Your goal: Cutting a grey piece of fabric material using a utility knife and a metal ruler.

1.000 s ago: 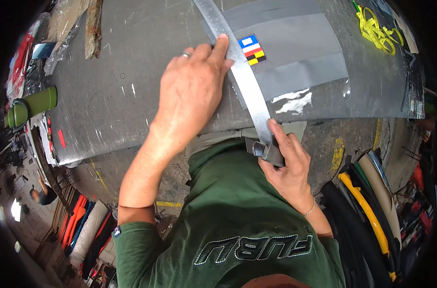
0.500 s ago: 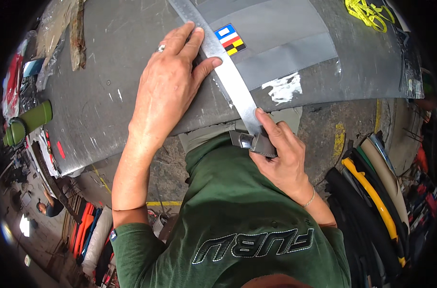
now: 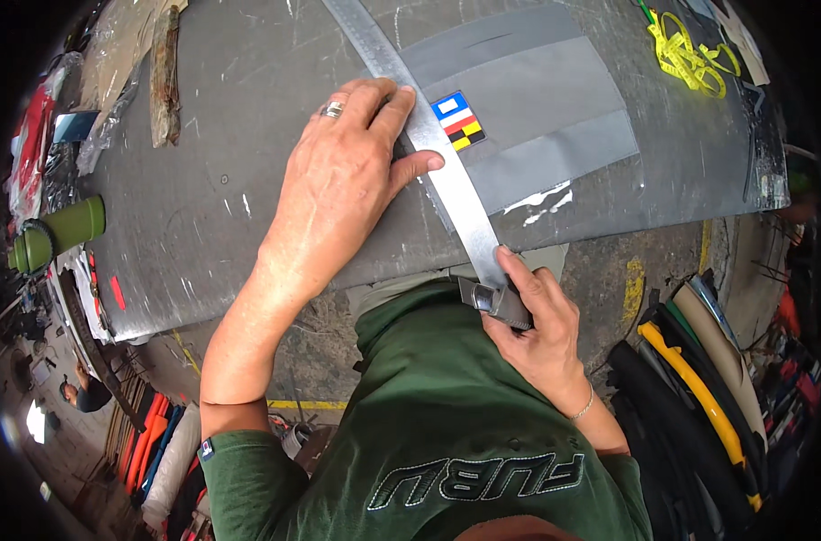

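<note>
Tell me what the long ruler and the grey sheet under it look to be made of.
The ruler, pressed down by the left hand, looks like bare metal: silvery, brushed sheen, fine graduations. The grey sheet looks like matte coated fabric or vinyl, flat and dull; which one is unclear.

There is one long metal ruler (image 3: 428, 149) on the one big gray table (image 3: 212, 207). Two hands touch the ruler: one left hand (image 3: 347, 185) and one right hand (image 3: 541, 329). One ring (image 3: 332, 110) is left of the ruler. One small colored flag patch (image 3: 457, 120) lies right of the ruler. One green cup (image 3: 63, 230) stands far left of the ruler.
</note>
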`<state>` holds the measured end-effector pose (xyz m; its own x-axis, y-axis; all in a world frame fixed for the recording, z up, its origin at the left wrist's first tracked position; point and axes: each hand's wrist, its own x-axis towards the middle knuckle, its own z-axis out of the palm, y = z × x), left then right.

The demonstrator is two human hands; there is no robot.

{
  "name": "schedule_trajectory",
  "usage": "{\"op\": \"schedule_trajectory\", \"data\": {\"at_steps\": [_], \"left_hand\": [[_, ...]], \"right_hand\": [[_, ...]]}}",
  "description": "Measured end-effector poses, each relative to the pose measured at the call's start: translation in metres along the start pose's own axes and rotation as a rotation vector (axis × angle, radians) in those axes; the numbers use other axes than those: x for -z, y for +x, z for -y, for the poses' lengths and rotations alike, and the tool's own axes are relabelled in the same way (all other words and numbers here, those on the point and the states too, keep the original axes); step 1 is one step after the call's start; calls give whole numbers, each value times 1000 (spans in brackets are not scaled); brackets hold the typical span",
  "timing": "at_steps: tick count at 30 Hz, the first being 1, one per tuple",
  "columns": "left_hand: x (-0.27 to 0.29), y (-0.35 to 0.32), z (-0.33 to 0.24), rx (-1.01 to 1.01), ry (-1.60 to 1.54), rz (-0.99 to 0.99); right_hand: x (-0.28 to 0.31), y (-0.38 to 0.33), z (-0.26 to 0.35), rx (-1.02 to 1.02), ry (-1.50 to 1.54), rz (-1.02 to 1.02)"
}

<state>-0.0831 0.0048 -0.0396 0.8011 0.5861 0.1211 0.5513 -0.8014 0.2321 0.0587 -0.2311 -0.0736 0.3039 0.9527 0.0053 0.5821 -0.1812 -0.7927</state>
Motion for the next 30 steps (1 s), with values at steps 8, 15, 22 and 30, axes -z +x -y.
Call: {"op": "schedule_trajectory", "data": {"at_steps": [8,15,22,30], "left_hand": [[-4,0,6,-20,-92,-14],[-3,0,11,-45,-122,5],[0,3,13,-58,-119,47],[1,4,12,-51,-108,85]], "right_hand": [[23,12,2,-44,45,-126],[28,52,17,-89,86,-50],[1,119,32,68,3,-96],[-7,144,44,61,-107,-48]]}}
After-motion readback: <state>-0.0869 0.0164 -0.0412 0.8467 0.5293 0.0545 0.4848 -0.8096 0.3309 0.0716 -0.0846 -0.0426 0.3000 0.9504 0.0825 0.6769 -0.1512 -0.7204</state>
